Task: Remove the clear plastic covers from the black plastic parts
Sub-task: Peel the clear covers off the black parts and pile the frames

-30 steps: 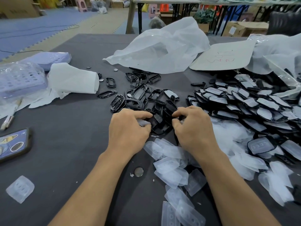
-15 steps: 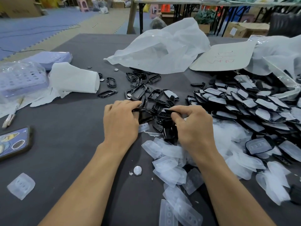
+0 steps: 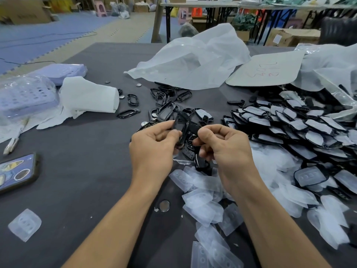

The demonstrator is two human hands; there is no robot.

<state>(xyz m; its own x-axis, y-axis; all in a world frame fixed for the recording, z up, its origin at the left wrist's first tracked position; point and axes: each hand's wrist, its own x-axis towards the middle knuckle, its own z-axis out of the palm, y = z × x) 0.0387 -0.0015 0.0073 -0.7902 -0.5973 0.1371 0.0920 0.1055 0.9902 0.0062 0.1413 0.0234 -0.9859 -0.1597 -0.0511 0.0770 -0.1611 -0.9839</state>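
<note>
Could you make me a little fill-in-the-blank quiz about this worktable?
1. The left hand and right hand hold a ___ plastic part between them.
2. The phone lies on the person's ___ side.
3. The pile of still-covered parts lies on the ___ side.
Missing words: black; left; right.

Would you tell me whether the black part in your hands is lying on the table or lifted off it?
Lifted off: the left hand and right hand pinch the black part above the table.
</note>
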